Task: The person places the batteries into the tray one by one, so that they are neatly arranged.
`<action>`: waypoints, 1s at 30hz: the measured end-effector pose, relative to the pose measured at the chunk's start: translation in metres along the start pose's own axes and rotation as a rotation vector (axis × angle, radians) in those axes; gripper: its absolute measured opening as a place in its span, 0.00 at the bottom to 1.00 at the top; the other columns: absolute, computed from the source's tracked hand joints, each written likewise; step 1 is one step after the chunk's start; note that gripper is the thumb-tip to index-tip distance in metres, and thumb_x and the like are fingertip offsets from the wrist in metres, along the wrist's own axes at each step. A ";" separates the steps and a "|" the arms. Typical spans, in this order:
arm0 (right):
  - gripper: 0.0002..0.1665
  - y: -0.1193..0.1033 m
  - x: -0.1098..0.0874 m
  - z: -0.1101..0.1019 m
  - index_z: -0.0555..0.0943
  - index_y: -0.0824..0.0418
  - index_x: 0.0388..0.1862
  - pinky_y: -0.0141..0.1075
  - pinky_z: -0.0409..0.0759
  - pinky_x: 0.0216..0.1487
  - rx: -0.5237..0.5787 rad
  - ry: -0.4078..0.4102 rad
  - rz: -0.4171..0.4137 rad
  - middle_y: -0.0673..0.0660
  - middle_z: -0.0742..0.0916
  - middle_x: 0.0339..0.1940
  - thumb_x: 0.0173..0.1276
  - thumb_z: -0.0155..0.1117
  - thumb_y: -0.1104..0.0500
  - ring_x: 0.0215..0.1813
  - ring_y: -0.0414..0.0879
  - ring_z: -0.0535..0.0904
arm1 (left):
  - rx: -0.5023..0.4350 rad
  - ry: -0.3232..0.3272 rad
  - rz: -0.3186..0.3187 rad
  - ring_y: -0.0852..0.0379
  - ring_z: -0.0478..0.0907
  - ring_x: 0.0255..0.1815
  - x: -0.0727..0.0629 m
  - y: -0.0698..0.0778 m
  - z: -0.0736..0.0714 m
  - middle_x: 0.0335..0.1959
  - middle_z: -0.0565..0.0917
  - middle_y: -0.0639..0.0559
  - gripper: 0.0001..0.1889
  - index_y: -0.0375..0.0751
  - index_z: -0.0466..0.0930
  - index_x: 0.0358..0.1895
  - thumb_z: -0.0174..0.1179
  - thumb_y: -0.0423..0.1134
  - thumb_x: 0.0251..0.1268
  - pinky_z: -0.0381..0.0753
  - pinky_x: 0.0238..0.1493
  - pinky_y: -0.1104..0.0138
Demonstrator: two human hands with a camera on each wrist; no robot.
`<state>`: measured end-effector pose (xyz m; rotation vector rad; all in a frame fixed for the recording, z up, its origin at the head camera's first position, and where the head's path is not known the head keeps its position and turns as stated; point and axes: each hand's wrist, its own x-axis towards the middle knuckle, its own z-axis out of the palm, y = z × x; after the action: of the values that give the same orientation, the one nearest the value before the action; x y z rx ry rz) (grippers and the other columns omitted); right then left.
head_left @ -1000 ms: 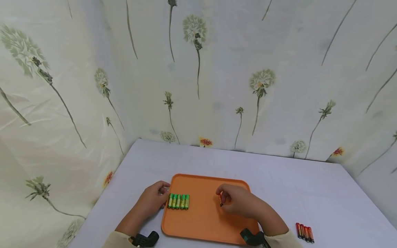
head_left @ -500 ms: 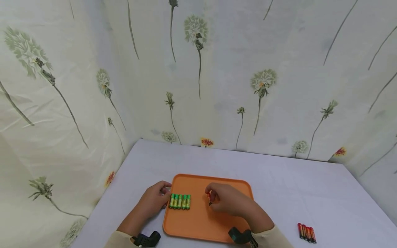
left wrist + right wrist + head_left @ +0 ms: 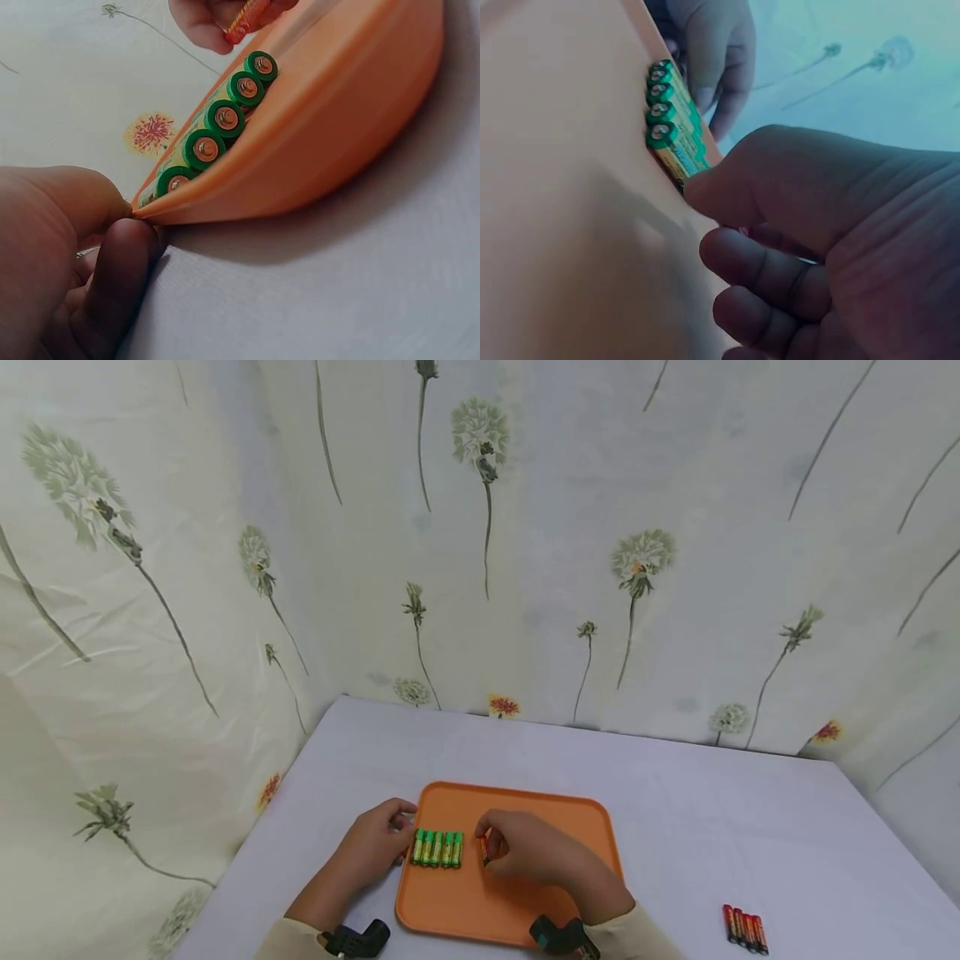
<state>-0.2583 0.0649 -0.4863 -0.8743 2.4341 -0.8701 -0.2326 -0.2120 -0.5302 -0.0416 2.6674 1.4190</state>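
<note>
In the head view an orange tray (image 3: 510, 923) lies on the table, with a row of several green batteries (image 3: 437, 849) side by side along its left edge. My left hand (image 3: 372, 839) pinches the tray's left rim between thumb and finger, beside that row; the left wrist view shows this grip closely. Over the tray, just right of the green row, my right hand (image 3: 528, 850) pinches a red battery (image 3: 484, 850) held roughly upright. In the right wrist view the fingers mostly hide this battery.
Several more red batteries (image 3: 746, 930) lie in a row on the white table (image 3: 675, 827), right of the tray. A curtain with a dandelion print (image 3: 555, 560) hangs behind and at the left. Each wrist wears a black camera (image 3: 356, 938).
My right hand has moved left across the tray with the red battery, closer to the green row. My left hand stays on the tray's rim.
</note>
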 end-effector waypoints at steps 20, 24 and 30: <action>0.23 -0.011 0.019 0.023 0.80 0.55 0.60 0.40 0.75 0.36 0.007 0.016 0.138 0.47 0.83 0.34 0.67 0.72 0.59 0.32 0.43 0.76 | 0.021 0.015 -0.026 0.57 0.80 0.26 -0.001 0.001 0.000 0.38 0.82 0.53 0.16 0.45 0.80 0.62 0.62 0.40 0.75 0.81 0.29 0.64; 0.25 -0.012 0.021 0.026 0.80 0.55 0.62 0.40 0.73 0.33 0.009 0.028 0.159 0.49 0.83 0.32 0.66 0.72 0.60 0.30 0.44 0.75 | 0.009 0.010 -0.021 0.57 0.81 0.27 0.001 0.000 0.001 0.39 0.83 0.53 0.15 0.45 0.80 0.62 0.61 0.40 0.76 0.81 0.29 0.64; 0.26 -0.011 0.022 0.029 0.79 0.57 0.62 0.38 0.73 0.33 -0.004 0.046 0.136 0.48 0.83 0.31 0.65 0.74 0.59 0.30 0.43 0.75 | 0.003 0.014 -0.004 0.57 0.80 0.27 0.001 -0.002 0.002 0.39 0.83 0.53 0.15 0.44 0.79 0.62 0.61 0.39 0.76 0.81 0.29 0.63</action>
<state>-0.2535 0.0311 -0.5028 -0.6875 2.5016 -0.8441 -0.2334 -0.2119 -0.5330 -0.0565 2.6787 1.4184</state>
